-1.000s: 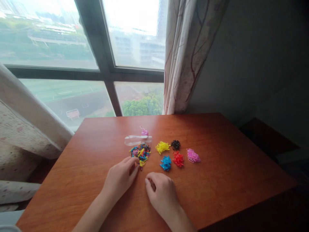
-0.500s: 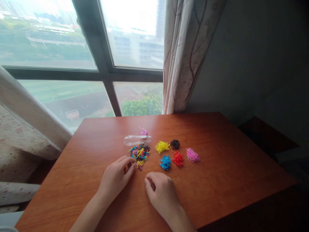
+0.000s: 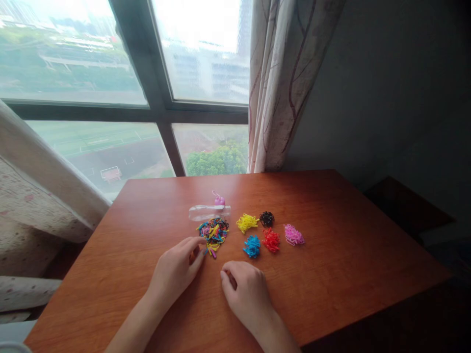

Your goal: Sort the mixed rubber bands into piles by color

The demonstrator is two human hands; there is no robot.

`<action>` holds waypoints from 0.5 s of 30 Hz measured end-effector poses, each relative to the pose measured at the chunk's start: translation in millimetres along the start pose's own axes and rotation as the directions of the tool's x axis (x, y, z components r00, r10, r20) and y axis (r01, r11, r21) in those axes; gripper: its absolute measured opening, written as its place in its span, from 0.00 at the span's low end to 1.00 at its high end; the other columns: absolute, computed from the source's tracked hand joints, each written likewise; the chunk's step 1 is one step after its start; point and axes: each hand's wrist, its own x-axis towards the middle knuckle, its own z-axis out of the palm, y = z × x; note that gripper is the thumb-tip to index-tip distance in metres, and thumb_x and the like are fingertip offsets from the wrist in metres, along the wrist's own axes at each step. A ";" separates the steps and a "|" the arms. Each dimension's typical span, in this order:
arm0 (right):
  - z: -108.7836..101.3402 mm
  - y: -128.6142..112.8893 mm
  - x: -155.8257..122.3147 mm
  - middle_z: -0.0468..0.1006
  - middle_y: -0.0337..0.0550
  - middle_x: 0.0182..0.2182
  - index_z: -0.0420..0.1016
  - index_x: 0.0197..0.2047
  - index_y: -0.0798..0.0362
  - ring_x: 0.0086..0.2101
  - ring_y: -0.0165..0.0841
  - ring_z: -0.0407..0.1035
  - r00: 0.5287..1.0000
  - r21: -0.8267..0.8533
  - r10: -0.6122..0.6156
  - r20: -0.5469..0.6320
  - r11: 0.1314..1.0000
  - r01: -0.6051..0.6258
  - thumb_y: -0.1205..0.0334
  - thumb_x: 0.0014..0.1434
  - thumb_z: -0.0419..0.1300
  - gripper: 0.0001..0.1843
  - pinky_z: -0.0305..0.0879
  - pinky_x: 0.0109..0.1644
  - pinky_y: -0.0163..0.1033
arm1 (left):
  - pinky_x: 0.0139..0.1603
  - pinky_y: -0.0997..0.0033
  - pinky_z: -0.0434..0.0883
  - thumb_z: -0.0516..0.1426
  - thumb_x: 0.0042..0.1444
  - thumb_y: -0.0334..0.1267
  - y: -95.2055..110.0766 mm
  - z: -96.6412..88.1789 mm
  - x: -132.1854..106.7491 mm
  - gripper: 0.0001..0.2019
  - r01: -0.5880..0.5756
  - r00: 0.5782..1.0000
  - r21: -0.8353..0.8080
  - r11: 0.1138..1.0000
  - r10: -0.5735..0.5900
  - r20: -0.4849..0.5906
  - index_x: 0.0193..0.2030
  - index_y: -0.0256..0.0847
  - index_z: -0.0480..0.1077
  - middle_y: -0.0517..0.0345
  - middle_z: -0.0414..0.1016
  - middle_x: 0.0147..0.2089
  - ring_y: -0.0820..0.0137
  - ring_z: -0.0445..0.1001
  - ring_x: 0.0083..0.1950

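A mixed heap of small coloured rubber bands (image 3: 214,232) lies on the wooden table (image 3: 349,255). To its right sit sorted little piles: yellow (image 3: 247,222), black (image 3: 267,218), blue (image 3: 252,246), red (image 3: 271,240) and pink (image 3: 293,235). My left hand (image 3: 176,269) rests on the table with its fingertips pinched at the near edge of the mixed heap, touching a band there. My right hand (image 3: 246,294) lies curled on the table just below the blue pile, fingers folded under; I cannot see anything in it.
A clear plastic bottle (image 3: 208,212) lies on its side behind the mixed heap, with a small pink cap or charm (image 3: 220,199) beside it. Curtains hang at the left and at the back by the window. A dark low piece of furniture stands at the right.
My left fingertips drew back slightly from the heap and pinched together at its near edge. My right hand has stayed still.
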 end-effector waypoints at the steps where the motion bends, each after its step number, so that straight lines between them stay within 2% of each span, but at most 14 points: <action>1: -0.1 0.0 0.0 0.77 0.36 0.27 0.71 0.31 0.50 0.29 0.30 0.70 1.000 -0.001 -0.001 0.000 1.000 0.001 0.69 0.61 0.56 0.08 0.53 0.33 0.33 | 0.34 0.75 0.67 0.50 0.64 0.42 0.9 0.5 -0.1 0.11 -0.005 1.000 0.007 1.000 0.005 0.007 0.46 0.46 0.72 0.61 0.79 0.37 0.70 0.76 0.34; 9: -0.5 0.5 1.1 0.77 0.36 0.28 0.70 0.32 0.50 0.30 0.30 0.69 1.000 0.019 0.000 0.007 1.000 0.000 0.69 0.61 0.55 0.07 0.52 0.33 0.34 | 0.35 0.74 0.67 0.50 0.64 0.43 2.4 0.0 -1.0 0.12 -0.014 0.999 0.032 0.999 0.012 0.034 0.46 0.46 0.73 0.60 0.78 0.37 0.70 0.76 0.35; 15: 0.2 1.0 -0.2 0.76 0.35 0.28 0.71 0.32 0.49 0.30 0.30 0.69 1.000 0.029 0.006 0.011 1.000 -0.006 0.69 0.61 0.56 0.07 0.52 0.34 0.34 | 0.35 0.73 0.66 0.50 0.64 0.43 2.6 -1.6 0.0 0.11 -0.011 0.999 0.011 1.000 0.010 0.047 0.42 0.46 0.73 0.60 0.77 0.36 0.69 0.75 0.36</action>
